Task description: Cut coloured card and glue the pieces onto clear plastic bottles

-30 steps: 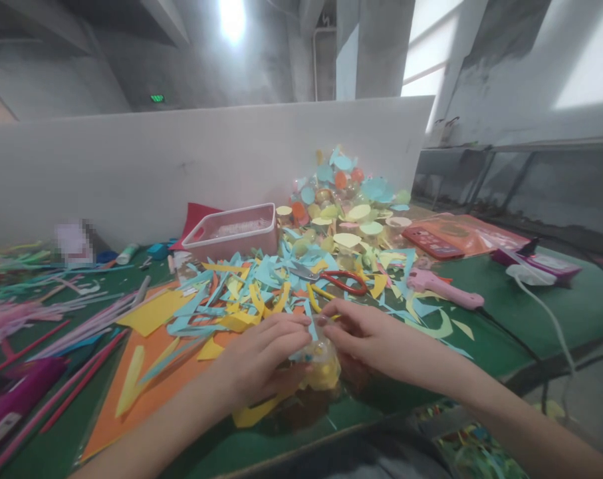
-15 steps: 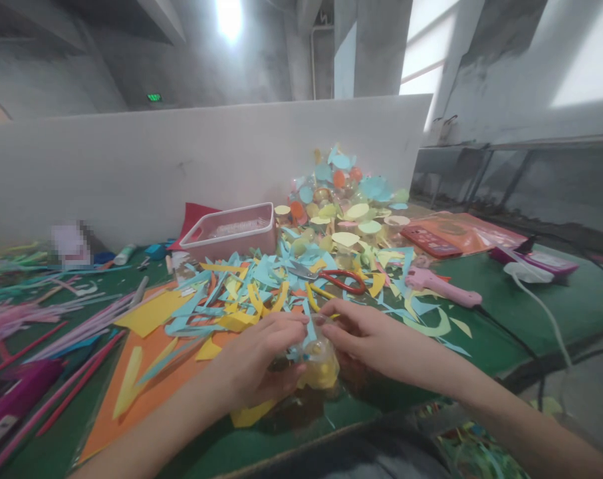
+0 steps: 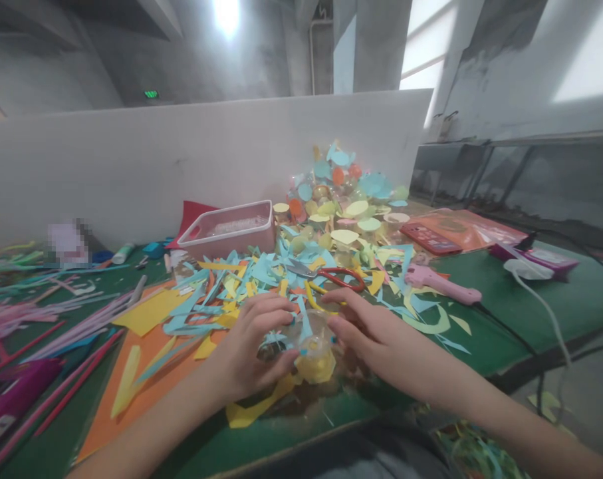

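Observation:
My left hand (image 3: 251,346) curls round the left side of a small clear plastic capsule (image 3: 315,352) with yellow paper inside, near the front edge of the green table (image 3: 510,313). My right hand (image 3: 368,332) rests at the capsule's right side, its fingers partly stretched and touching it. Both hands sit in a litter of blue and yellow paper scraps (image 3: 251,283). Red-handled scissors (image 3: 338,276) lie just beyond my fingers.
A heap of paper-capped clear capsules (image 3: 348,199) rises at the back. A pink tray (image 3: 231,229) stands left of it. A pink glue gun (image 3: 443,285) with a white cable lies on the right. Orange sheets (image 3: 146,372) and pipe cleaners (image 3: 46,326) cover the left. A white partition (image 3: 156,166) stands behind.
Both hands shifted slightly forward with the capsule. The right fingers loosened from a closer grip to a more stretched pose; the left stays wrapped round it.

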Demonstrator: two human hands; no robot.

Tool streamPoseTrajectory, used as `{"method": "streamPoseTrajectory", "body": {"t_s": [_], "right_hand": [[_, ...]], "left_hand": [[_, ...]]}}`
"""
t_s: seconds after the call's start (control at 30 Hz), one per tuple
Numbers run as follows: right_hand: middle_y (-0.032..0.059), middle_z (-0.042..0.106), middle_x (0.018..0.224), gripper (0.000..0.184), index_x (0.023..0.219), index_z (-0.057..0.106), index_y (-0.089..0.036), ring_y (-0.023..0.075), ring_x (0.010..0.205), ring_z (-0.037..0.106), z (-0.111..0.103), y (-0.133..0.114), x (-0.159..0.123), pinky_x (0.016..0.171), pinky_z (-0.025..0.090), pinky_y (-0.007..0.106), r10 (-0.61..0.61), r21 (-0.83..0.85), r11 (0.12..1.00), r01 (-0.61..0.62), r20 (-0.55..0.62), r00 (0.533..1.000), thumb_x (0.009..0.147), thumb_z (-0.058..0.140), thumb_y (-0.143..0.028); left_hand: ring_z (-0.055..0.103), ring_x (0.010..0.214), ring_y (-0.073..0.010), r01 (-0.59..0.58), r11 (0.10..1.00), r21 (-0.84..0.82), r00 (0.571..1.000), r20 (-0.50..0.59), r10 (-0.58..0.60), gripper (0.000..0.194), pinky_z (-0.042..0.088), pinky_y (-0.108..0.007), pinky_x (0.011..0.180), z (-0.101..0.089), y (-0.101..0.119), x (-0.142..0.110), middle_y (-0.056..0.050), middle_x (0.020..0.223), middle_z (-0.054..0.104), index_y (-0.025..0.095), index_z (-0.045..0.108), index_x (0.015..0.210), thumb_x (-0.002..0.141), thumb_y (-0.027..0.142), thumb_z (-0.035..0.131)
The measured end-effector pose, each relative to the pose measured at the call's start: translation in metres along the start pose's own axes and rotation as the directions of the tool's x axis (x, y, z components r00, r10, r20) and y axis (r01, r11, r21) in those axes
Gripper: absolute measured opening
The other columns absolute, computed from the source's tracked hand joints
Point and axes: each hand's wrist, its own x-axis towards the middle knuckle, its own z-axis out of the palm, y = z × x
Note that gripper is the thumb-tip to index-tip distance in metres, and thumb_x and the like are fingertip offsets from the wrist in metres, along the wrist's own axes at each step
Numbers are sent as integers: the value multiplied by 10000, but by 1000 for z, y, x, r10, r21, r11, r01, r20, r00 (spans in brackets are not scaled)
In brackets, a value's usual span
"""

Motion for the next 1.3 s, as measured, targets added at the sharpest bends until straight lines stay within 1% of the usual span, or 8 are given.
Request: {"method": "streamPoseTrajectory", "body": {"t_s": [0.1, 0.2, 0.33, 0.47, 0.6, 0.83, 1.03, 1.3], "right_hand": [[-26, 582, 802, 430, 1300, 475, -293, 143, 668, 553, 0, 2, -4, 619, 417, 255, -23, -3, 1000, 23, 3, 1000, 955, 476, -549], [-25, 571, 804, 468, 1312, 484, -298, 146, 666, 537, 1, 5, -5, 615, 425, 262, -40, -38, 998, 40, -10, 999, 922, 538, -551], [-1, 594, 863, 395, 1274, 537, -274, 160, 742, 558, -1, 7, -3, 681, 459, 280, -94, -67, 993, 92, -20, 995, 944, 533, -490], [25, 633, 1049, 346, 1245, 570, -267, 166, 868, 589, -3, 8, -2, 777, 476, 280, -161, -69, 985, 161, -4, 987, 967, 506, -463], [31, 619, 1183, 341, 1263, 571, -282, 177, 978, 594, -4, 9, -1, 859, 472, 290, -178, -99, 979, 178, 5, 984, 981, 483, -453], [37, 614, 1242, 326, 1263, 566, -280, 208, 1097, 586, -7, 8, 0, 975, 452, 343, -191, -159, 970, 185, -24, 981, 989, 464, -424], [56, 598, 1301, 341, 1270, 561, -251, 215, 1142, 583, -7, 9, 2, 1025, 443, 374, -203, -203, 961, 189, -50, 978, 996, 441, -415], [65, 582, 1337, 448, 1356, 520, -268, 227, 1198, 561, -4, 11, 6, 1016, 447, 367, -222, -227, 953, 200, -72, 972, 987, 441, -508]], "left_hand": [[586, 1000, -211, 39, 998, 55, 999, 16, -40, 319, 488, -373, 903, -1, -1, -1, -86, 1047, 645, 212, 489, 1151, 862, 236, 623], [563, 987, -211, 53, 994, 100, 996, 69, -60, 273, 478, -361, 889, -1, -1, -2, -84, 1031, 642, 209, 503, 1125, 876, 250, 610], [555, 971, -207, 43, 993, 107, 993, 105, -55, 212, 461, -361, 905, 1, -2, -2, -76, 998, 642, 207, 517, 1089, 891, 238, 587], [563, 921, -190, 25, 997, 76, 995, 90, -32, 194, 469, -332, 867, 3, -2, 0, -63, 954, 636, 208, 513, 1058, 889, 226, 607], [570, 894, -175, 18, 998, 53, 998, 62, -21, 169, 472, -310, 838, 3, -2, 2, -52, 922, 628, 210, 514, 1024, 893, 225, 619], [573, 904, -173, 60, 997, 38, 997, 49, -62, 149, 484, -313, 832, 5, -4, 0, -40, 927, 627, 223, 534, 1017, 897, 226, 622], [569, 954, -180, 85, 993, 87, 993, 72, -92, 135, 472, -321, 852, 5, -3, 0, -43, 951, 639, 231, 538, 1030, 916, 173, 581], [550, 968, -180, 28, 985, 170, 998, 49, -37, 212, 450, -324, 887, 3, -3, 2, -32, 948, 655, 237, 543, 1010, 865, 102, 619]]}}
